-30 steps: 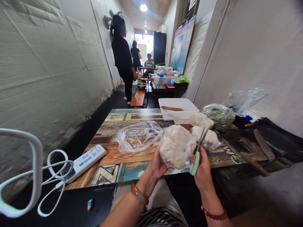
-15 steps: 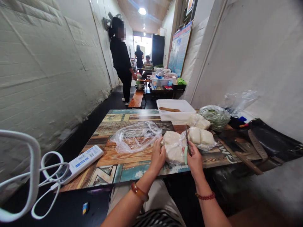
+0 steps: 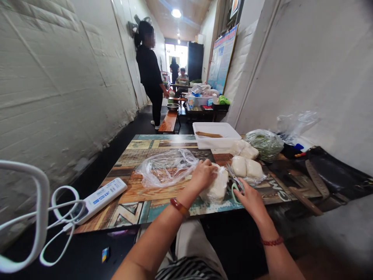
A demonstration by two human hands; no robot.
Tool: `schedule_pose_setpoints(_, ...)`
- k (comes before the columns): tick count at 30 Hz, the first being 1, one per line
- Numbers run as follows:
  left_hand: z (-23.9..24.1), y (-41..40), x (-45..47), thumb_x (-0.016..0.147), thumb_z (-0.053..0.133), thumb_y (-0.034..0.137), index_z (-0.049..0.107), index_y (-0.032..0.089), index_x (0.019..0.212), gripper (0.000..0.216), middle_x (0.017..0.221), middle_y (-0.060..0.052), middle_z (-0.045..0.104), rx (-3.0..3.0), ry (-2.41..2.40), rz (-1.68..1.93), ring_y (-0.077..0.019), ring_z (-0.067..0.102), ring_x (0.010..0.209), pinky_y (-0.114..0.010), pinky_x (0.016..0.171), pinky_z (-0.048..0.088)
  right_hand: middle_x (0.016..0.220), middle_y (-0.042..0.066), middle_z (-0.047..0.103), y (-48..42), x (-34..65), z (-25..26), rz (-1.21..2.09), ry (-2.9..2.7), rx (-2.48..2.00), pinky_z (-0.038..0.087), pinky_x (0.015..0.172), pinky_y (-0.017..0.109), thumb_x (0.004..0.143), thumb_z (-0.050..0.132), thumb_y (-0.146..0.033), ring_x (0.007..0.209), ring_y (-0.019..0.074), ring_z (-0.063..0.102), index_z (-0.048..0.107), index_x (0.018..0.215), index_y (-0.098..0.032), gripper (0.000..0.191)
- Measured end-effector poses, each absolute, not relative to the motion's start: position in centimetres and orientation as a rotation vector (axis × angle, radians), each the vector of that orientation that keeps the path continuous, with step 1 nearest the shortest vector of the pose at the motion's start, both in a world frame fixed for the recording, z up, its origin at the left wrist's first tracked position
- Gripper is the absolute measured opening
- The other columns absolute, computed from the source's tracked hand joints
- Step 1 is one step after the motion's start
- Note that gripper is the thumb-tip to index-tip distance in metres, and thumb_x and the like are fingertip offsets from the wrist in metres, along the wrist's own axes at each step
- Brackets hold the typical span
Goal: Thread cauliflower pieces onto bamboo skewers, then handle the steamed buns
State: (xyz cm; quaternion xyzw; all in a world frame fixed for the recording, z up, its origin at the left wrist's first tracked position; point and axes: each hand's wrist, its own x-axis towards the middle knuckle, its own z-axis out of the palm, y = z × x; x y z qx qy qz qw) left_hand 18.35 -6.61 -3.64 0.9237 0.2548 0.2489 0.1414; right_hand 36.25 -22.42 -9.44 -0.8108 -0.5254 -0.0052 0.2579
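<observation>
My right hand [image 3: 251,200] grips a pair of scissors [image 3: 235,182] with pale green handles, its blades pointing up and left. Just left of the blades lies a clear plastic package of pale, whitish blocks [image 3: 218,188]. My left hand [image 3: 205,173] is closed over the package's upper left, fingers bent on the plastic. Its fingertips are partly hidden, and part of the package sits under the hand. Two similar packages, one nearer [image 3: 247,168] and one farther [image 3: 244,148], rest to the right. A crumpled clear plastic bag [image 3: 166,167] lies left of my left hand.
A white tray [image 3: 233,143] with thin brown sticks [image 3: 208,134] stands at the table's far side. Bagged greens [image 3: 264,146] and a black bag [image 3: 338,171] are to the right. A power strip [image 3: 101,199] with white cables lies left. A person in black [image 3: 148,74] stands beyond.
My right hand has drawn the scissors right, away from the package, and they now point up-left. My left hand has moved from the package's left side onto its top.
</observation>
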Motion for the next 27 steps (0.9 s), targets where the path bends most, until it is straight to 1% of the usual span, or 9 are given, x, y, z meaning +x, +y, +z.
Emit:
schedule_pose_setpoints(4, -3.7, -7.5, 17.1, 0.078, 0.063, 0.022, 0.072, 0.021, 0.092, 0.017, 0.092, -0.006, 0.058, 2.523, 0.841, 0.762, -0.0198, 0.055, 0.086, -0.034, 0.082, 0.044, 0.105, 0.010, 0.073, -22.0, 36.3, -8.9, -0.160, -1.731, -2.316, 0.050, 0.077, 0.031, 0.091, 0.047, -0.031, 0.091, 0.0239, 0.069, 0.060, 0.125, -0.019, 0.039)
schedule_pose_setpoints(7, -4.1, -8.7, 16.1, 0.077, 0.064, 0.021, 0.070, 0.019, 0.090, 0.014, 0.086, -0.005, 0.056, 2.406, 0.941, 0.838, -0.0184, 0.054, 0.082, -0.032, 0.078, 0.045, 0.104, 0.011, 0.072, -20.8, 36.1, -8.3, -0.231, -1.838, -2.363, 0.049, 0.079, 0.029, 0.093, 0.047, -0.029, 0.094, 0.0230, 0.067, 0.061, 0.125, -0.020, 0.036)
schedule_pose_setpoints(12, -4.6, -10.5, 15.3, 0.079, 0.063, 0.020, 0.068, 0.018, 0.092, 0.015, 0.088, -0.006, 0.055, 2.315, 1.035, 0.882, -0.0183, 0.054, 0.082, -0.032, 0.079, 0.045, 0.092, 0.011, 0.073, -19.1, 35.9, -7.4, -0.232, -1.889, -2.389, 0.047, 0.069, 0.029, 0.093, 0.050, -0.030, 0.084, 0.0242, 0.068, 0.063, 0.122, -0.023, 0.033)
schedule_pose_setpoints(16, -5.1, -11.3, 15.2, 0.081, 0.061, 0.022, 0.066, 0.019, 0.095, 0.015, 0.093, -0.007, 0.056, 2.316, 1.065, 0.919, -0.0194, 0.056, 0.085, -0.033, 0.080, 0.045, 0.076, 0.012, 0.073, -19.0, 36.2, -5.6, -0.223, -1.916, -2.367, 0.045, 0.062, 0.031, 0.090, 0.055, -0.027, 0.072, 0.0264, 0.069, 0.072, 0.102, -0.020, 0.022)
schedule_pose_setpoints(17, -5.2, -11.5, 15.2, 0.082, 0.060, 0.023, 0.065, 0.019, 0.095, 0.014, 0.094, -0.007, 0.056, 2.323, 1.075, 0.922, -0.0198, 0.056, 0.086, -0.033, 0.080, 0.045, 0.077, 0.013, 0.073, -19.1, 36.2, -4.9, -0.231, -1.906, -2.348, 0.045, 0.063, 0.031, 0.091, 0.054, -0.027, 0.073, 0.0268, 0.069, 0.072, 0.100, -0.019, 0.022)
schedule_pose_setpoints(19, -5.3, -11.9, 15.2, 0.083, 0.059, 0.024, 0.064, 0.020, 0.094, 0.013, 0.096, -0.008, 0.056, 2.338, 1.103, 0.908, -0.0208, 0.056, 0.088, -0.033, 0.079, 0.045, 0.088, 0.013, 0.073, -19.3, 35.9, -3.2, -0.259, -1.869, -2.290, 0.046, 0.067, 0.032, 0.095, 0.047, -0.031, 0.081, 0.0267, 0.069, 0.070, 0.104, -0.019, 0.028)
schedule_pose_setpoints(22, -5.2, -12.4, 15.2, 0.084, 0.058, 0.026, 0.063, 0.020, 0.095, 0.013, 0.098, -0.008, 0.056, 2.351, 1.144, 0.865, -0.0218, 0.057, 0.088, -0.034, 0.078, 0.046, 0.100, 0.008, 0.071, -19.4, 34.2, -1.3, -0.220, -1.871, -2.121, 0.048, 0.073, 0.029, 0.097, 0.039, -0.039, 0.088, 0.0216, 0.067, 0.068, 0.105, -0.021, 0.035)
schedule_pose_setpoints(24, -5.1, -12.6, 15.2, 0.085, 0.057, 0.027, 0.062, 0.020, 0.096, 0.014, 0.098, -0.008, 0.055, 2.361, 1.151, 0.848, -0.0217, 0.057, 0.088, -0.033, 0.078, 0.046, 0.096, 0.006, 0.071, -19.1, 32.7, -0.9, -0.159, -1.906, -1.970, 0.048, 0.075, 0.029, 0.094, 0.046, -0.041, 0.086, 0.0199, 0.066, 0.069, 0.098, -0.022, 0.030)
schedule_pose_setpoints(27, -5.0, -12.7, 15.1, 0.086, 0.055, 0.028, 0.061, 0.020, 0.096, 0.014, 0.098, -0.008, 0.055, 2.372, 1.145, 0.848, -0.0212, 0.057, 0.088, -0.033, 0.078, 0.046, 0.091, 0.008, 0.068, -18.4, 31.0, -1.6, -0.155, -1.908, -1.824, 0.047, 0.080, 0.034, 0.086, 0.058, -0.037, 0.088, 0.0232, 0.062, 0.068, 0.093, -0.021, 0.020)
